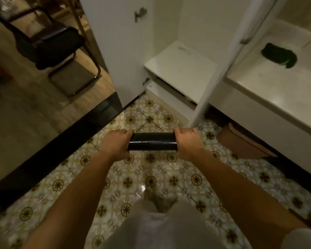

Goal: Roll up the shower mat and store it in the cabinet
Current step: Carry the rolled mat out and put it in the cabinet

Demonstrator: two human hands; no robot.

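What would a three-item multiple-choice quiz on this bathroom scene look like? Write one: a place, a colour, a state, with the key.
1. Where is the dark green cloth?
A. on the white counter at the right
B. on the patterned floor tiles
C. on the cabinet shelf

2. What colour is the rolled shower mat?
A. white
B. black
C. yellow

3. How is the white cabinet?
A. shut
B. doors open
C. doors missing

Key:
1 A: the dark green cloth lies on the white counter.
2 B: the rolled shower mat between left hand and right hand is glossy black.
3 B: the white cabinet shows its bare shelf between swung-out doors.
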